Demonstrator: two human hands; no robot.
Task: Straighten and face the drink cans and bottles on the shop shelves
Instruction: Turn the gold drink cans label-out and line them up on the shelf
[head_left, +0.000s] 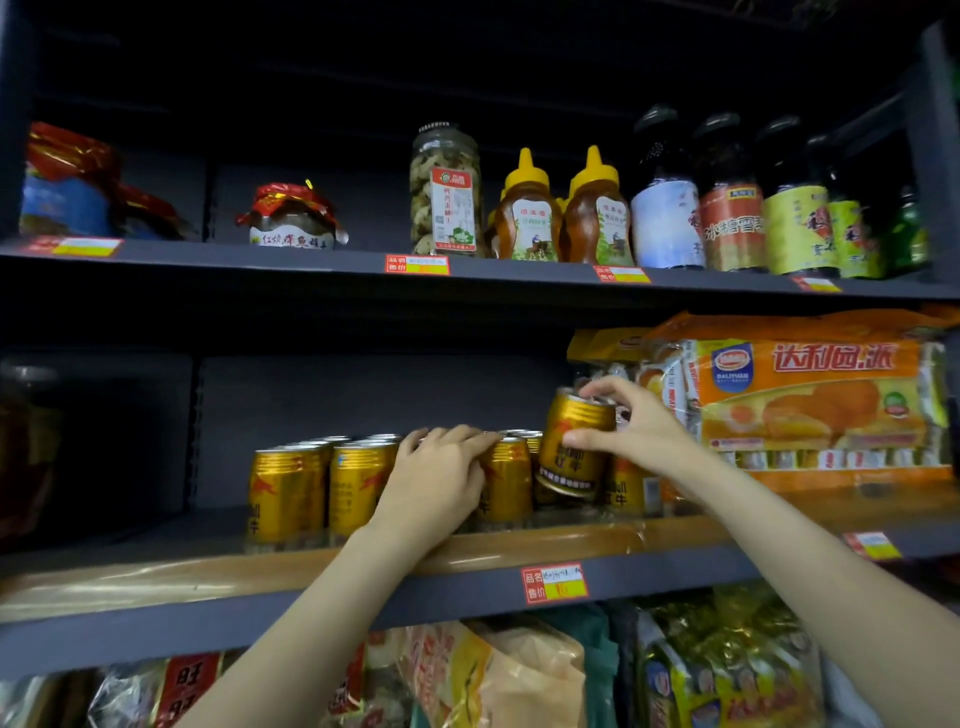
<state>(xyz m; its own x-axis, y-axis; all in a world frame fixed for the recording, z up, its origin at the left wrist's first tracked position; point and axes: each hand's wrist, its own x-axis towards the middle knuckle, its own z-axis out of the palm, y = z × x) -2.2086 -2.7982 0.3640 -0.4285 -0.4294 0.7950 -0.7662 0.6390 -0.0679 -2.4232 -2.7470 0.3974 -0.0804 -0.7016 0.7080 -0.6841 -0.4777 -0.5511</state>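
Dark grey shop shelving fills the frame, w/ the middle shelf (675, 569) running across the centre and a row of gold cans (311, 488) standing on it, centre-left. We have our right hand (631, 431) wrapped round one lifted can (571, 447) just right of centre: thumb on the near side of the body, fingers curled over the top rim. It's tilted, top leaning right, raised above its neighbours and not resting on the shelf. Our left hand (441, 473) lies over the tops of the cans in the middle of the row, fingers bent and draped on the lids; we can't tell if it truly grips one or just steadies them. Right of the cans, touching or nearly so, sits an orange snack-cake pack (810, 400); honey bottles (561, 213) and dark bottles (727, 208) stand on the upper shelf, upper right. As for handling, we judge the can stiff and smooth, prob. full so fairly weighty for its size, and slick on the metal wall. Best hold is round the body mid-height, thumb opposite fingers, not by the rim alone, so it turns label-front and sets down flat w/o knocking the row.
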